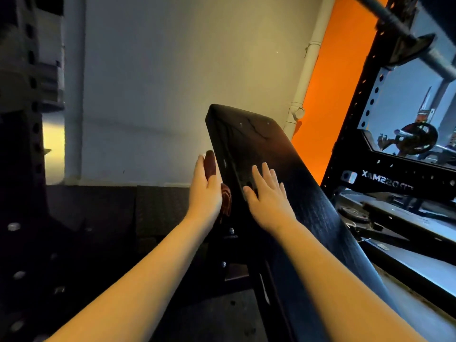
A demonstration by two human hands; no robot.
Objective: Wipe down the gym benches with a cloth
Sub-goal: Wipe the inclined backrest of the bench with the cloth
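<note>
Fingers (pixel 200 169) of the left hand (pixel 206 191) are held straight and close together, and a dark red cloth (pixel 210 166) is pressed by them flat against the left side edge of the bench (pixel 249 139). One fold of the cloth is seen above the hand and another below the heel of the palm. Whether the thumb is hooked round the cloth cannot be told. The fingers (pixel 267 172) of the right hand (pixel 270 201) are spread and laid flat on the padded surface (pixel 303 193), with nothing held (a steadying hand, it is judged, rather than a wiping one). The bench is set at a steep incline, its upper end raised toward the pale wall (pixel 172 70). A black rack (pixel 355 134) and a barbell (pixel 424 53) are seen near it on the right.

The side edge is judged to be the part in hand, with the cloth roughly midway up it. No wet streak is shown on the top face, so it cannot be said whether that face is already wiped. The stretch of edge above the cloth and the far side are taken as possibly left to do, as are any other benches, none of which is in view.
</note>
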